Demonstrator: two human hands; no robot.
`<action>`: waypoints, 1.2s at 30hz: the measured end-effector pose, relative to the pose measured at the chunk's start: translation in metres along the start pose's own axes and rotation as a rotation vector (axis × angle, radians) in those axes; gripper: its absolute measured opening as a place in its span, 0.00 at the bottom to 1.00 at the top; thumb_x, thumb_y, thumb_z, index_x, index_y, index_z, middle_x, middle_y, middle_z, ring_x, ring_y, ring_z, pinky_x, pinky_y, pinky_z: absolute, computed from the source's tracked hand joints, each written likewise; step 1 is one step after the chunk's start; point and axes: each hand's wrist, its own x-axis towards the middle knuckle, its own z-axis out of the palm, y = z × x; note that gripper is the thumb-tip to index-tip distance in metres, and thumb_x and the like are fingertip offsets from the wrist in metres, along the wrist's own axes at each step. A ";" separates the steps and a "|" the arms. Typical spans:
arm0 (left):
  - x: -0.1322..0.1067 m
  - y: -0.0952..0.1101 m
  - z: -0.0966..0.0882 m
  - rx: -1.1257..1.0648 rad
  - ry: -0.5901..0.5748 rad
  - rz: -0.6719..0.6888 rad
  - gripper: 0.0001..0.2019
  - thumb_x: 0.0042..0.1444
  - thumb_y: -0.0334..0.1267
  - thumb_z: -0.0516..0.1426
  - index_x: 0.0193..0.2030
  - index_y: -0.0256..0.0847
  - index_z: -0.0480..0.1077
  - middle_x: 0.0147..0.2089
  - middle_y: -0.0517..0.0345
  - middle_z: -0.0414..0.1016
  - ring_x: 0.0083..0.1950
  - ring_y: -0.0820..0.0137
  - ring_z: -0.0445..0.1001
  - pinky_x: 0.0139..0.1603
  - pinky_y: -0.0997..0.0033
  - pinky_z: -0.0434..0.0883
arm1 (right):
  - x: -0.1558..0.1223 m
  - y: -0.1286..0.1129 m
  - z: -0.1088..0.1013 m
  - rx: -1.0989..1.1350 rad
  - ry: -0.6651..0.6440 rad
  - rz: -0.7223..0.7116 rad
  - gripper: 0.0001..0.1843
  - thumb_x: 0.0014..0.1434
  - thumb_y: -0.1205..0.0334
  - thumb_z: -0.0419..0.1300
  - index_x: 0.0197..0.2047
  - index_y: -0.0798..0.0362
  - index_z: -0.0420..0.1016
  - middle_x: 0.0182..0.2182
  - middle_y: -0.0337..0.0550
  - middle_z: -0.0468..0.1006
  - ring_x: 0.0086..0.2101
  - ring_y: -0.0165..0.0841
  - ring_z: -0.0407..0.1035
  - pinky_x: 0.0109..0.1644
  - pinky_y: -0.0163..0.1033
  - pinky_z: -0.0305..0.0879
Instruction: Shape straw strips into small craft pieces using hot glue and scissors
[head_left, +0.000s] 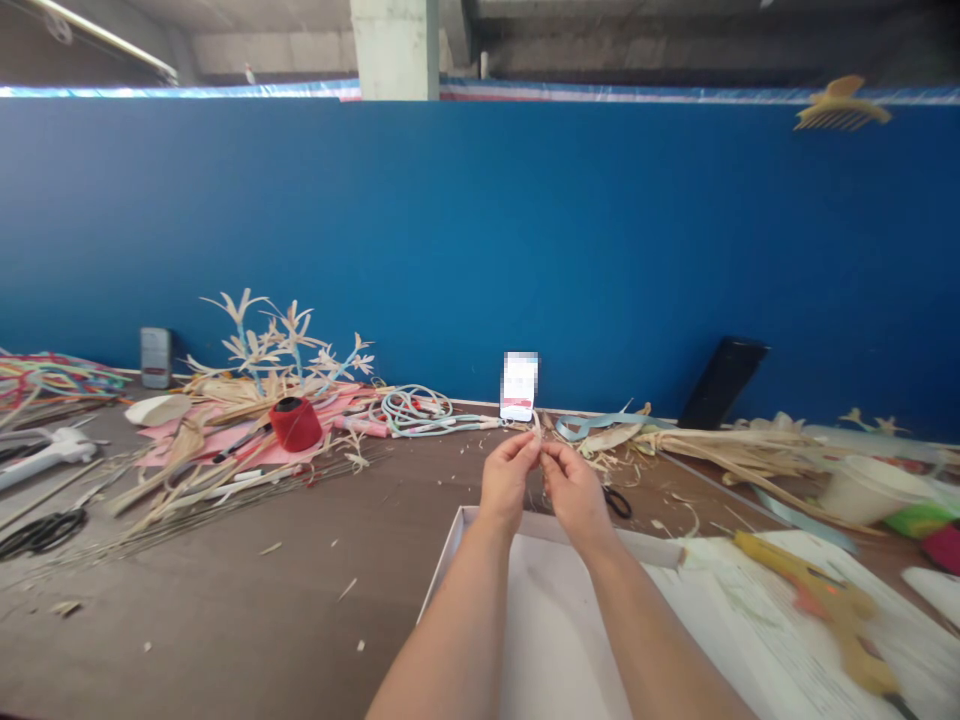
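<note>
My left hand and my right hand meet at the fingertips above the far edge of a shallow white box. Both are closed in a pinch on a small pale strip, which looks like dried husk. Its tip sticks up between the fingers; the rest is covered by them. Just beyond the hands a lit phone leans upright against the blue partition. Black scissor handles lie on the table beside my right hand.
A yellow glue gun rests on printed paper at the right, near a white cup. Dried husks lie behind. Leftward are a red spool, husk flowers, coiled cord and black scissors. A blue partition borders the table.
</note>
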 end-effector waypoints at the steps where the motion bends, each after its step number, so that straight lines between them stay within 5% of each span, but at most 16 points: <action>1: 0.000 0.000 0.000 -0.002 0.001 0.000 0.18 0.40 0.44 0.65 0.39 0.36 0.76 0.36 0.52 0.77 0.34 0.73 0.72 0.43 0.70 0.67 | 0.000 0.000 0.000 0.006 -0.002 0.002 0.13 0.51 0.52 0.58 0.36 0.49 0.75 0.16 0.33 0.65 0.17 0.28 0.54 0.20 0.33 0.49; 22: 0.002 -0.001 -0.006 0.182 0.013 0.116 0.17 0.44 0.45 0.63 0.38 0.35 0.77 0.39 0.49 0.78 0.41 0.67 0.73 0.47 0.68 0.66 | 0.000 -0.005 -0.003 -0.100 0.020 0.008 0.16 0.49 0.51 0.59 0.35 0.54 0.76 0.20 0.38 0.72 0.19 0.30 0.60 0.23 0.36 0.56; 28: -0.002 0.004 -0.002 0.215 -0.044 0.091 0.15 0.46 0.45 0.61 0.36 0.36 0.76 0.35 0.52 0.77 0.32 0.74 0.70 0.36 0.74 0.65 | 0.007 -0.004 -0.014 0.065 0.191 0.137 0.19 0.44 0.48 0.63 0.36 0.52 0.76 0.17 0.34 0.68 0.18 0.27 0.57 0.21 0.33 0.52; 36: -0.008 0.006 0.003 0.156 -0.181 -0.071 0.16 0.45 0.45 0.63 0.35 0.35 0.74 0.31 0.56 0.73 0.30 0.76 0.69 0.33 0.76 0.66 | 0.009 -0.010 -0.018 0.363 0.132 0.192 0.16 0.42 0.51 0.66 0.32 0.54 0.76 0.15 0.32 0.63 0.18 0.23 0.50 0.19 0.30 0.45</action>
